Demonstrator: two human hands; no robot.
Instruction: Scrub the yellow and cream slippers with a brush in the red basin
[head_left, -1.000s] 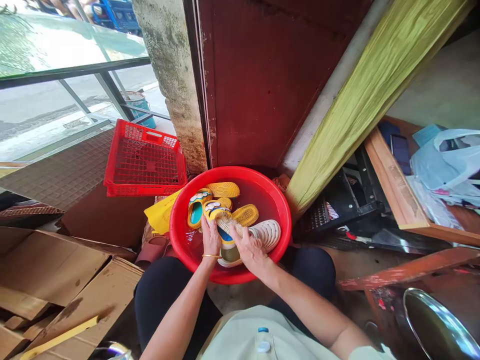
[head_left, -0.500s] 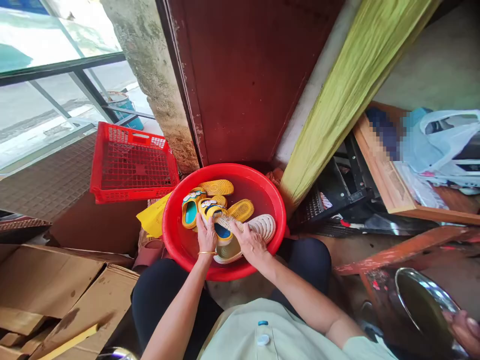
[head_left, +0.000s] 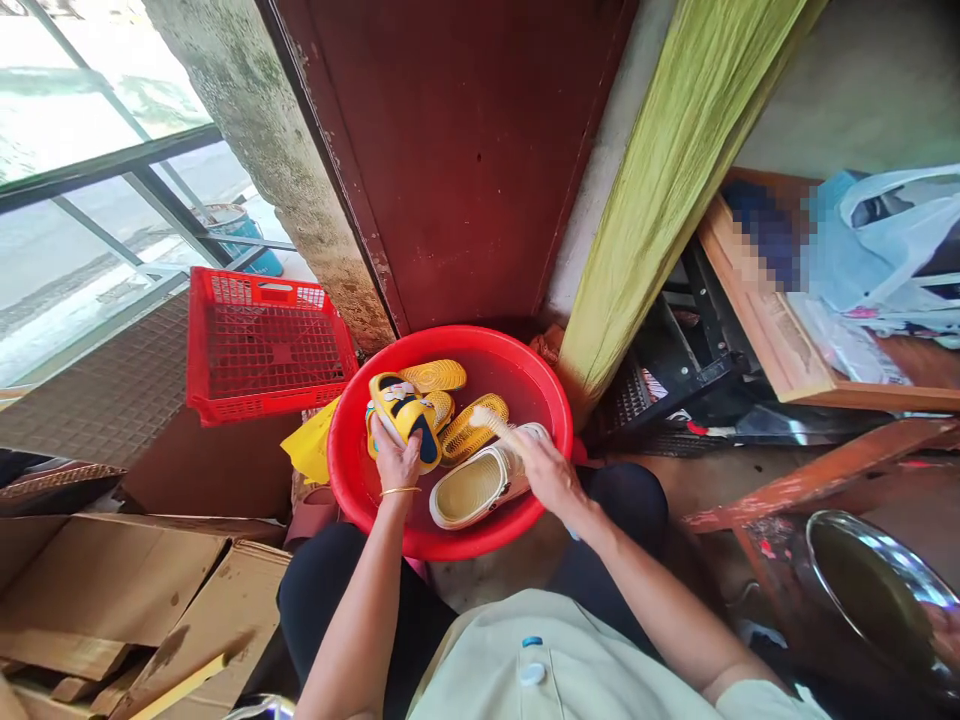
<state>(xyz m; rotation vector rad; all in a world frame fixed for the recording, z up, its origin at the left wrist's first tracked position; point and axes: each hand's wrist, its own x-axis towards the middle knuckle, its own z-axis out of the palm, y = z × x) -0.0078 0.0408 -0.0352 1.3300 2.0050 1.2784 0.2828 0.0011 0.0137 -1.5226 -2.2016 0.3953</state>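
My left hand (head_left: pixel 397 462) grips a yellow and dark blue sandal (head_left: pixel 403 410) over the left half of a red basin (head_left: pixel 450 548). In my right hand (head_left: pixel 551 472) is a pale brush (head_left: pixel 499 425), its head pointing left above an upturned yellow sandal (head_left: pixel 474 428). A cream clog (head_left: pixel 472 490) lies in the basin between my hands, its right end partly behind the right hand. Another yellow sole (head_left: pixel 435 375) shows near the basin's back edge. More footwear lies partly hidden under the held sandal.
A red crate (head_left: pixel 270 350) stands left of the basin, with cardboard boxes (head_left: pixel 112 570) below it. A yellow-green curtain (head_left: pixel 645 220) hangs at the right, beside a wooden table (head_left: pixel 806 370). A metal bowl (head_left: pixel 870 580) is at lower right, with another person's hand at its edge.
My right hand has moved right with the brush, away from the held sandal. The sandal in my left hand has turned and shifted left, uncovering the cream clog. The view has shifted slightly.
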